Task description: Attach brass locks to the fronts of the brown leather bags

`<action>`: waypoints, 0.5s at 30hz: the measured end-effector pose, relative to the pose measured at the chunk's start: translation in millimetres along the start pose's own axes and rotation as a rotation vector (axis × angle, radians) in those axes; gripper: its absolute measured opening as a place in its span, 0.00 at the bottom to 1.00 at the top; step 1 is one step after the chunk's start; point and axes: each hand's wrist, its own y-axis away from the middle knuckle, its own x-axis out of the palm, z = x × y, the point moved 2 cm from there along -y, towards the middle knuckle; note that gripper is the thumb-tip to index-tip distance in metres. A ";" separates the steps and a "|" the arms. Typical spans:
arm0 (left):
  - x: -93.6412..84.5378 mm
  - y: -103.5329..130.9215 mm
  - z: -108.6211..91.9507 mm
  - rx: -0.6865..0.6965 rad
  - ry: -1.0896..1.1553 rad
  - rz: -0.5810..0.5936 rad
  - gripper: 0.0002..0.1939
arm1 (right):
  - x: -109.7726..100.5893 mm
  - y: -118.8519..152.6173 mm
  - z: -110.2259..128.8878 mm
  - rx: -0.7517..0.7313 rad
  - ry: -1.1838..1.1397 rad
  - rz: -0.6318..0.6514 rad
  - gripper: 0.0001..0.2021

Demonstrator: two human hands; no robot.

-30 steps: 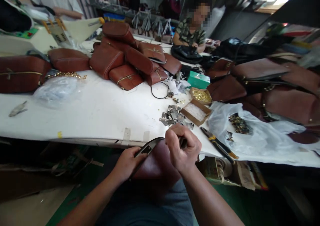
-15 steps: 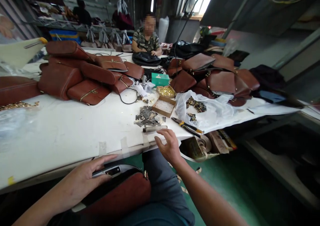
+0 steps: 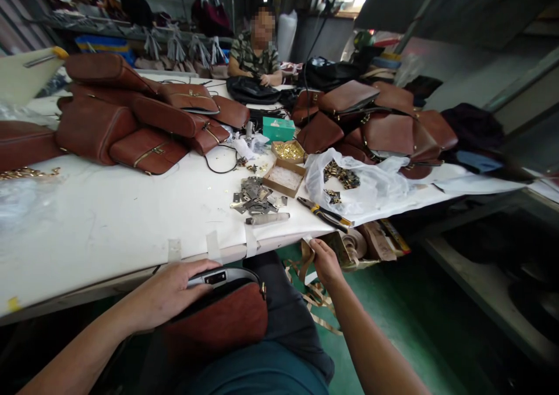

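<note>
No readable lettering or numbers, pale marking on green box too small to read

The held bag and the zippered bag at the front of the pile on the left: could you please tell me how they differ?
The held bag gapes open, while the zippered bag looks closed. The left hand grips the held bag; the zippered bag lies on the table. The held bag shows a grey band with a dark slot, the zippered bag a gold-coloured zipper. Both are reddish brown.
</note>
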 end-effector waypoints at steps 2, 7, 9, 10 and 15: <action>0.7 -0.9 -1.2 0.001 -0.014 -0.015 0.19 | -0.7 -0.3 0.0 0.038 -0.029 0.037 0.28; 0.6 -5.6 -2.8 -0.007 -0.010 -0.008 0.21 | -12.0 -3.3 0.4 0.108 0.035 0.081 0.29; 0.1 -5.8 -3.0 -0.018 0.011 -0.004 0.20 | -17.5 -3.2 2.5 0.099 0.096 0.064 0.28; -0.2 -5.4 -3.1 -0.024 0.022 -0.001 0.20 | -20.0 -2.7 4.1 0.089 0.132 0.052 0.27; -1.2 -3.3 -3.5 -0.014 0.042 -0.009 0.20 | -25.2 -0.6 16.9 0.058 0.294 0.045 0.25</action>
